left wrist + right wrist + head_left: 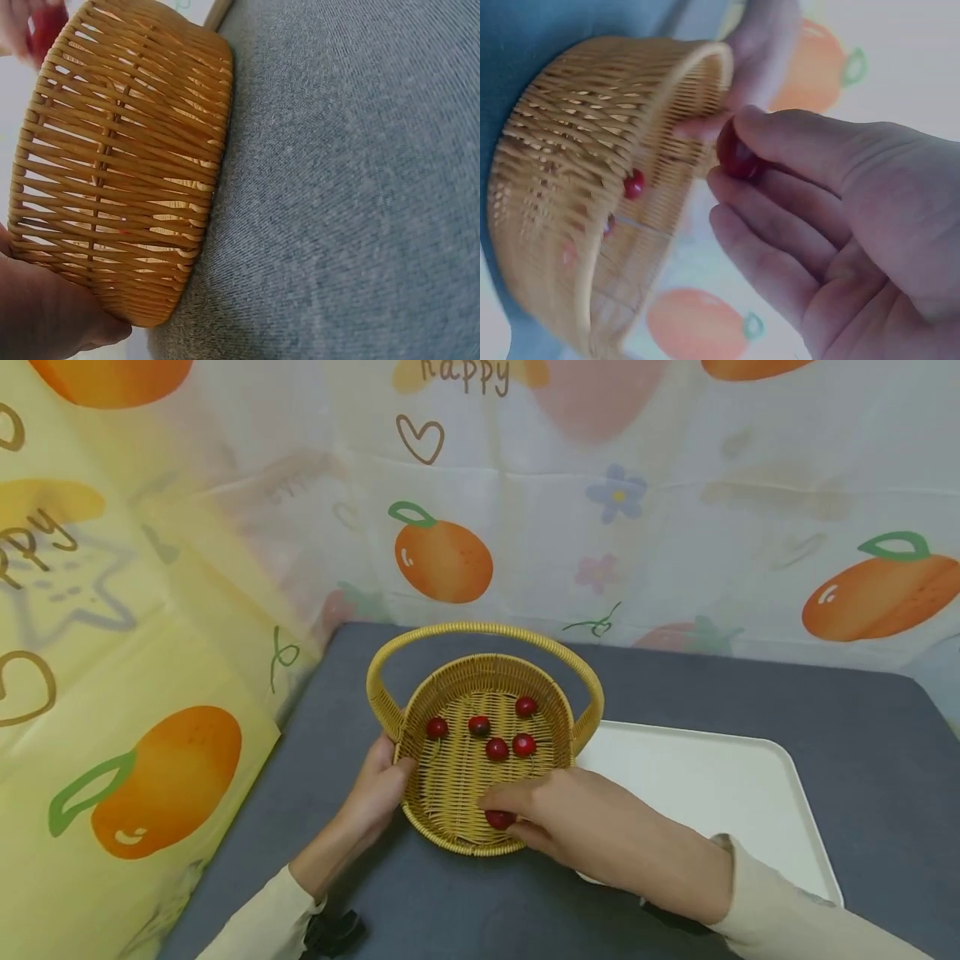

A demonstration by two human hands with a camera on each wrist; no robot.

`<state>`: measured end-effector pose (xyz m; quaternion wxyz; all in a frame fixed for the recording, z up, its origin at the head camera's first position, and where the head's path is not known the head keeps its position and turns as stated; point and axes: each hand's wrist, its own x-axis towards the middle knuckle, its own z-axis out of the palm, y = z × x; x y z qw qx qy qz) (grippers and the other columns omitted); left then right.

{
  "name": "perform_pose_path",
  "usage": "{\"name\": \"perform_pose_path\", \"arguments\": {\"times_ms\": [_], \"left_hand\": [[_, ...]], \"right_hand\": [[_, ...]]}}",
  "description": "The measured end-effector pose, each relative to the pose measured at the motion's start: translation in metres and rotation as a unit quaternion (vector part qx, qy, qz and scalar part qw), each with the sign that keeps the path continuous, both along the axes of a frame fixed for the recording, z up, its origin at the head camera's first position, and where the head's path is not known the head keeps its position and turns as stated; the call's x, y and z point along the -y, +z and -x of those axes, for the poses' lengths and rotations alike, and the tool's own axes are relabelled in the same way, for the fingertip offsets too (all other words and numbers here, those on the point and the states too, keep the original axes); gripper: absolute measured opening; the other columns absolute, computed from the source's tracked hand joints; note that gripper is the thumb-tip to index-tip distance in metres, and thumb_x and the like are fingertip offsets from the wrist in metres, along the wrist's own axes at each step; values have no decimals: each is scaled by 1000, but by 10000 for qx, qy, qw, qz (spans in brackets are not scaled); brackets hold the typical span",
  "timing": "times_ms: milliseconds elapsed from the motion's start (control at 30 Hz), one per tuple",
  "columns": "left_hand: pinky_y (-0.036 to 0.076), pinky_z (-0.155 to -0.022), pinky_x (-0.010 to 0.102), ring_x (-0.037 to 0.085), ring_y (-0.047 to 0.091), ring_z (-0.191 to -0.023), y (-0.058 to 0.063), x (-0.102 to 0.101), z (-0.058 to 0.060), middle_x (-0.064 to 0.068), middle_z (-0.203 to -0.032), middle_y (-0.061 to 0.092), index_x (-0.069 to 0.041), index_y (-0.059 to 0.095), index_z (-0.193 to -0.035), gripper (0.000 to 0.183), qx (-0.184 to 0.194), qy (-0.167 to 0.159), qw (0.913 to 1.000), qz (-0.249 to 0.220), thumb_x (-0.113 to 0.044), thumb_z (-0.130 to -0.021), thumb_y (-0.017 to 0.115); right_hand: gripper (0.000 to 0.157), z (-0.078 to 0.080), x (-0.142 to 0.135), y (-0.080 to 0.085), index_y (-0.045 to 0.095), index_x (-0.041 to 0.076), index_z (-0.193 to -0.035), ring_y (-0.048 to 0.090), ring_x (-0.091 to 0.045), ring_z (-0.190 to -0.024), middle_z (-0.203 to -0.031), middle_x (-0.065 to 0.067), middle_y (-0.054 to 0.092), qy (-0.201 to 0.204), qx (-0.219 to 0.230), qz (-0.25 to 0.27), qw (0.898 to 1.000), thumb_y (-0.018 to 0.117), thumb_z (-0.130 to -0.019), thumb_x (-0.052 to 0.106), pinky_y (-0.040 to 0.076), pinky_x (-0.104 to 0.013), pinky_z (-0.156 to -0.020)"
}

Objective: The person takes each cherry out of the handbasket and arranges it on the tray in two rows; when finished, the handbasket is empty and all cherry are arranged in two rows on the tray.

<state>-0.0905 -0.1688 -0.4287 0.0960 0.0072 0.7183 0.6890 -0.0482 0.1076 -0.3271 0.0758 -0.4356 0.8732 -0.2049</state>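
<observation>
A round yellow wicker basket point(442, 827) with an arched handle point(483, 628) stands on the grey surface. Several dark red cherries point(524, 744) lie spread over its woven floor. My left hand point(378, 789) grips the basket's left side, thumb at the rim; in the left wrist view that thumb point(52, 307) lies against the wicker wall point(127, 157). Over the basket's near right edge, my right hand point(600, 822) pinches another cherry point(498, 819). The right wrist view shows this cherry point(737, 154) between thumb and fingertips, above the rim.
To the right lies a white tray point(697, 777), partly covered by my right forearm and the basket. The dark grey cloth surface point(847, 718) meets a fruit-printed curtain point(525, 543) behind and at the left.
</observation>
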Motion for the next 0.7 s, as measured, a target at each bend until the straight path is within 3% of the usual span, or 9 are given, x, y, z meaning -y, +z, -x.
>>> {"name": "perform_pose_path", "arguments": {"times_ms": [133,233,333,500,700], "left_hand": [[41,-111,40,31,43,-141,-1,0,0,14,-164,40,-11,23,-168,75,-26,2,10000,-43,13,-98,36],[44,-109,39,32,46,-137,-1,0,0,17,-160,44,-7,25,-166,72,11,1,10000,-60,13,-98,36],[46,-106,41,35,50,-132,1,0,0,23,-151,50,-3,30,-162,65,116,-13,9999,-52,12,-99,37],[49,-102,42,38,53,-127,5,2,-1,27,-144,53,1,33,-159,59,381,-106,9992,9,9,-100,38],[51,-99,40,37,54,-126,9,3,-1,26,-144,53,0,33,-159,58,598,-162,9980,112,8,-101,39]], "right_hand": [[42,-25,-41,8,66,33,-133,63,9,-86,-110,24,71,-242,-104,422,9988,79,-96,16,53,-18,-71],[58,-38,-70,3,63,36,-141,67,8,-94,-117,23,72,-514,-263,606,9965,83,-91,14,53,-15,-73],[64,-44,-96,-7,63,35,-144,70,3,-100,-123,18,73,-828,-471,638,9934,86,-88,14,50,-9,-75],[62,-39,-124,-25,69,30,-138,69,5,-91,-117,14,77,-1341,-791,540,9863,90,-82,14,44,-8,-69],[46,-13,-128,-45,74,26,-129,62,8,-81,-109,15,78,-1750,-577,259,9825,87,-86,14,50,-20,-67]]}}
